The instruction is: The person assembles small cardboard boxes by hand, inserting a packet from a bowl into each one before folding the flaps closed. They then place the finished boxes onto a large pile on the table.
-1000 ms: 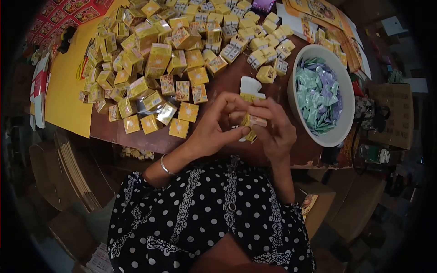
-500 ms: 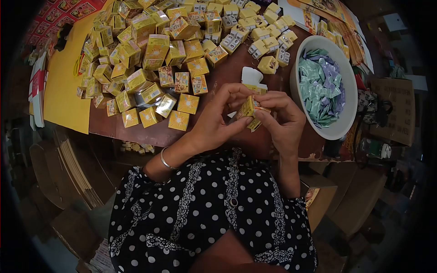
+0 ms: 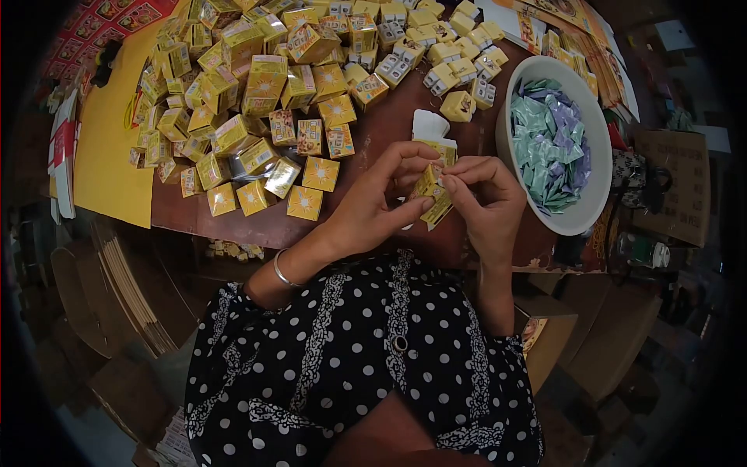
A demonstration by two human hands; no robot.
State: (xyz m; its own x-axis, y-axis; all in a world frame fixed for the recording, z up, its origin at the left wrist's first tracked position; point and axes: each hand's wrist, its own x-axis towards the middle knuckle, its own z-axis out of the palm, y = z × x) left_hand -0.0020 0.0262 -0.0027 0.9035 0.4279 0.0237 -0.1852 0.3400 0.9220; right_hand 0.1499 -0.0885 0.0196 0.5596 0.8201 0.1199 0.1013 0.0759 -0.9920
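A small yellow box [image 3: 429,184] is held between my two hands above the table's front part. My left hand [image 3: 372,204], with a silver bangle at the wrist, grips it from the left with thumb and fingers. The thumb and fingertips of my right hand [image 3: 489,196] are pinched together at the box's right upper edge. Below and behind it lies a flat, unfolded yellow carton [image 3: 441,148] with a white flap, partly hidden by the hands.
Many yellow boxes [image 3: 264,82] are heaped at the left and centre. Small yellow-and-white pieces [image 3: 459,107] lie beyond the hands. A white bowl [image 3: 599,167] of green and purple packets stands at the right. Printed sheets lie behind it; a cardboard box [image 3: 673,187] is far right.
My right fingers have drawn closer into a pinch at the box's upper edge, uncovering more of it. My left hand has barely moved.
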